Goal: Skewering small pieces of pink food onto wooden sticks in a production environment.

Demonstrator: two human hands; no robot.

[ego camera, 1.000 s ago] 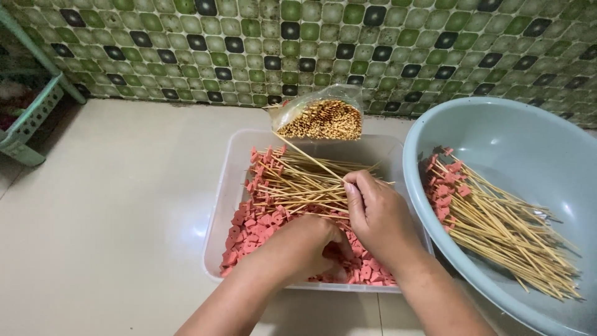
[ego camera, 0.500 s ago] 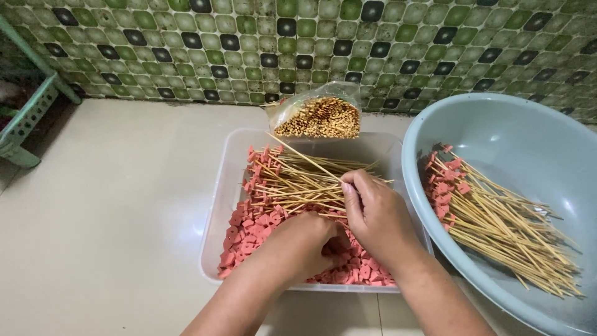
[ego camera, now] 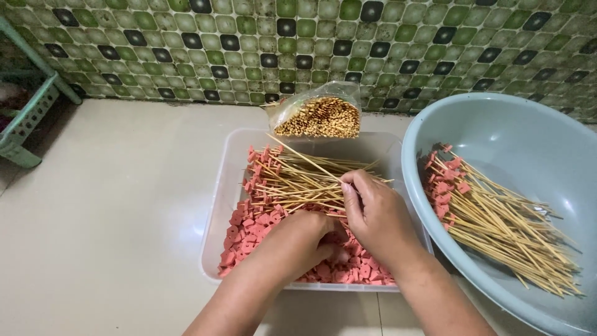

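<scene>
Right hand (ego camera: 376, 214) sits over the middle of the clear plastic tub (ego camera: 231, 186), fingers curled narrow and pinched on a bamboo skewer (ego camera: 311, 163) whose long axis runs up and away to the left, toward the tub's far-left corner, butt end in the fingertips. Left hand (ego camera: 305, 239) is lower, nearer the tub's near edge, knuckles down among the pink meat cubes (ego camera: 249, 233); its fingers are folded under, so I cannot tell whether they grip a cube or just rest there. The cubes lie directly below and left of the skewer hand, so the left is the nearer one to them. A loose heap of loaded skewers (ego camera: 292, 183) lies across the tub's far half. Against the tiled wall, a plastic bag of spare sticks (ego camera: 320, 117), ends showing. Right of the tub, the grey-blue basin (ego camera: 497, 124) holds a pile of finished skewers (ego camera: 497, 218), pink ends toward its left wall.
</scene>
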